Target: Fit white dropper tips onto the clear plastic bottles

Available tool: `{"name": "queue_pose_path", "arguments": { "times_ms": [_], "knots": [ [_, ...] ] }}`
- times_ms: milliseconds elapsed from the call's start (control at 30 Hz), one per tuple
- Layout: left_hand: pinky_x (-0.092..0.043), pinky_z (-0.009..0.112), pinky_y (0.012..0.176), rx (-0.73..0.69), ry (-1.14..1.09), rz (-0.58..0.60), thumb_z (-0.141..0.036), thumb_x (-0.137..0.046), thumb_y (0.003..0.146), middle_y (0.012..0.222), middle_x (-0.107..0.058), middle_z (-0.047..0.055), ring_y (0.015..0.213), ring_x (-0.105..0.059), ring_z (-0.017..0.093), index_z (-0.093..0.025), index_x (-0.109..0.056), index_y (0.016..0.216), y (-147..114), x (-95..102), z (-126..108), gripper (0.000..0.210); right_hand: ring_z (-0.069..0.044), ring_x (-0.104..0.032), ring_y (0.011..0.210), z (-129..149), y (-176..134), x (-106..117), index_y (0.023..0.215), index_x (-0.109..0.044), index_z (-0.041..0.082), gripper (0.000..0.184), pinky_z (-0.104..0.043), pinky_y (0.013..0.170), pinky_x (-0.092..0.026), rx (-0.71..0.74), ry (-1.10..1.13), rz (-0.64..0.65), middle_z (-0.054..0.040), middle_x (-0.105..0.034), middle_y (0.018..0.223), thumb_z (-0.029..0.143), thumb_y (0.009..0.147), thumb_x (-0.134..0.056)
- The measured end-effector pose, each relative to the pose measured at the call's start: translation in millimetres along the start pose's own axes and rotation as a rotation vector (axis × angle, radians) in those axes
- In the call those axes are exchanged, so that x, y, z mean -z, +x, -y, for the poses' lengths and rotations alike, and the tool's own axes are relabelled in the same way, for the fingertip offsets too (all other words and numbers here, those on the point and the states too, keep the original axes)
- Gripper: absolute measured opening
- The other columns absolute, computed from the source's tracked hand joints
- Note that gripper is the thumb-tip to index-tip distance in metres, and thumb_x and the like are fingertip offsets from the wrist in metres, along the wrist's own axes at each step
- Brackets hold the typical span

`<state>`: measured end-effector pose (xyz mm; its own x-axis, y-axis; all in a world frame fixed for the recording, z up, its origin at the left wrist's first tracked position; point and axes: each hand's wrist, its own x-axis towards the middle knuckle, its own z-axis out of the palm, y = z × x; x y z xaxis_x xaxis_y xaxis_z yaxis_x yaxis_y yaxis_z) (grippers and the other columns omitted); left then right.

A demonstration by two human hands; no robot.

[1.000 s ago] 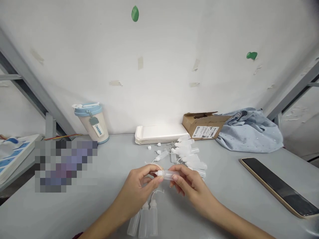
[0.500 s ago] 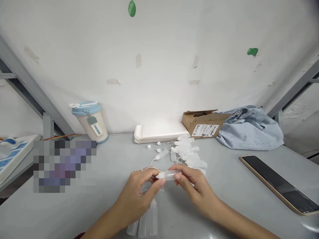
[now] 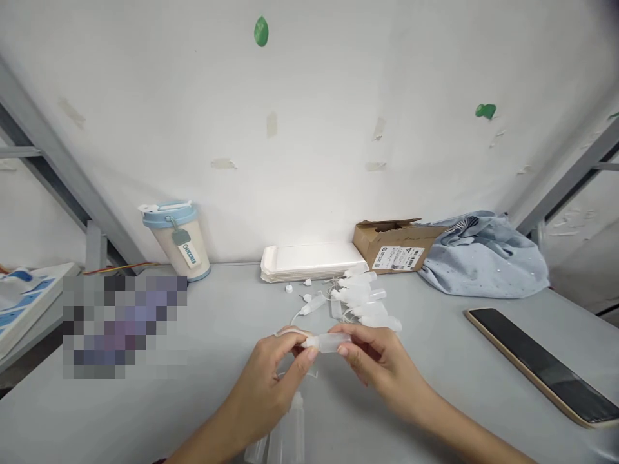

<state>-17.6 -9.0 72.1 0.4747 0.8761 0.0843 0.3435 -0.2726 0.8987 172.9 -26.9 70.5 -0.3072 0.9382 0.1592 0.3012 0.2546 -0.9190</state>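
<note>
Between my two hands is a small translucent plastic squeeze bottle, lying nearly level. My left hand pinches its white tip end with thumb and forefinger. The fingers of my right hand grip the base end. A thin strap or tube loops from behind my left fingers toward another small bottle on the table. Beyond my right hand lies a pile of similar bottles with thin loops. Several more bottles lie below my left hand, partly covered by it. Small white caps sit behind the hands.
A stack of flat white packages and an opened cardboard box stand against the wall. Right of them are a blue cloth and a phone. At left are a tumbler, a power strip and a pixelated patch.
The whole view has shifted slightly, with the wall and table items now lower. Both hands stay on the bottle; the right thumb and fingers have moved a little along its base end.
</note>
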Motion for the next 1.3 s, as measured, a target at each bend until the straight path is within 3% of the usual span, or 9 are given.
{"name": "queue_pose_path", "arguments": {
  "times_ms": [100,233,400,567,700,833,967,1100,1300],
  "knots": [
    [-0.038,0.022,0.061,-0.006,-0.004,0.005,-0.037,-0.042,0.088,0.074,-0.051,0.000,0.072,-0.048,0.015,-0.019,-0.056,0.073,-0.9,-0.6,0.3,0.027,-0.007,-0.032,0.042,-0.1,-0.2,0.1,0.083,-0.063,0.015,0.032,-0.020,0.044,-0.027,-0.077,0.087,-0.003,0.0074,-0.033,0.048,0.042,0.088,-0.047],
    [-0.035,0.021,0.055,0.106,-0.113,0.029,-0.043,-0.038,0.088,0.065,-0.049,-0.001,0.062,-0.046,0.013,-0.017,-0.054,0.063,0.9,-0.7,3.0,0.040,-0.007,-0.038,0.042,-1.1,-0.2,-2.8,0.080,-0.062,0.015,0.035,-0.020,0.043,-0.032,-0.123,0.131,-0.021,0.0054,-0.040,0.051,0.045,0.088,-0.046],
    [-0.036,0.024,0.056,0.229,-0.259,0.121,-0.046,-0.038,0.086,0.051,-0.048,-0.001,0.052,-0.045,0.012,-0.014,-0.058,0.057,5.1,-2.0,6.2,0.047,-0.007,-0.039,0.042,-3.2,2.4,-5.2,0.072,-0.060,0.014,0.039,-0.019,0.042,-0.033,-0.137,0.143,0.007,0.0048,-0.042,0.050,0.047,0.087,-0.046],
    [-0.035,0.024,0.049,0.335,-0.404,0.185,-0.057,-0.043,0.081,0.052,-0.048,-0.001,0.045,-0.042,0.010,-0.014,-0.057,0.057,4.0,-4.2,5.3,0.051,-0.008,-0.041,0.045,-5.5,3.5,-5.8,0.077,-0.060,0.014,0.037,-0.020,0.047,-0.035,-0.110,0.122,-0.060,0.0046,-0.044,0.052,0.046,0.087,-0.045],
    [-0.035,0.023,0.048,0.369,-0.410,0.156,-0.060,-0.046,0.078,0.051,-0.048,-0.002,0.046,-0.042,0.011,-0.014,-0.059,0.061,2.6,-4.6,3.6,0.051,-0.008,-0.042,0.048,-7.4,1.7,-5.3,0.080,-0.059,0.015,0.035,-0.020,0.047,-0.035,-0.076,0.056,-0.077,0.0037,-0.047,0.056,0.044,0.089,-0.044],
    [-0.036,0.022,0.052,0.298,-0.256,0.100,-0.055,-0.046,0.080,0.054,-0.050,-0.002,0.053,-0.045,0.012,-0.015,-0.061,0.063,2.9,-3.2,2.2,0.046,-0.008,-0.037,0.044,-9.0,2.1,-4.6,0.076,-0.058,0.015,0.036,-0.021,0.045,-0.030,-0.079,-0.022,-0.060,0.0059,-0.040,0.051,0.044,0.089,-0.042],
    [-0.032,0.022,0.051,0.187,0.000,0.036,-0.046,-0.044,0.085,0.057,-0.051,-0.002,0.055,-0.045,0.012,-0.017,-0.054,0.058,1.0,-4.3,2.9,0.040,-0.007,-0.035,0.040,-11.5,5.7,-5.5,0.071,-0.055,0.015,0.039,-0.020,0.042,-0.029,-0.145,0.035,-0.036,0.0073,-0.037,0.047,0.048,0.088,-0.042],
    [-0.036,0.025,0.058,-0.033,0.259,-0.056,-0.035,-0.041,0.089,0.061,-0.053,0.000,0.063,-0.050,0.015,-0.018,-0.051,0.061,-1.1,-7.1,9.7,0.034,-0.006,-0.036,0.039,-13.7,7.2,-5.9,0.066,-0.051,0.015,0.041,-0.019,0.040,-0.031,-0.181,0.120,-0.028,0.0073,-0.037,0.048,0.051,0.085,-0.046],
    [-0.040,0.027,0.062,-0.371,0.395,-0.101,-0.023,-0.041,0.090,0.067,-0.056,0.003,0.070,-0.050,0.018,-0.019,-0.051,0.069,4.2,-6.7,19.8,0.023,-0.007,-0.035,0.039,-10.7,7.4,-5.2,0.073,-0.056,0.014,0.039,-0.019,0.037,-0.031,-0.206,0.190,-0.040,0.0073,-0.037,0.048,0.053,0.081,-0.051]
  ]
}}
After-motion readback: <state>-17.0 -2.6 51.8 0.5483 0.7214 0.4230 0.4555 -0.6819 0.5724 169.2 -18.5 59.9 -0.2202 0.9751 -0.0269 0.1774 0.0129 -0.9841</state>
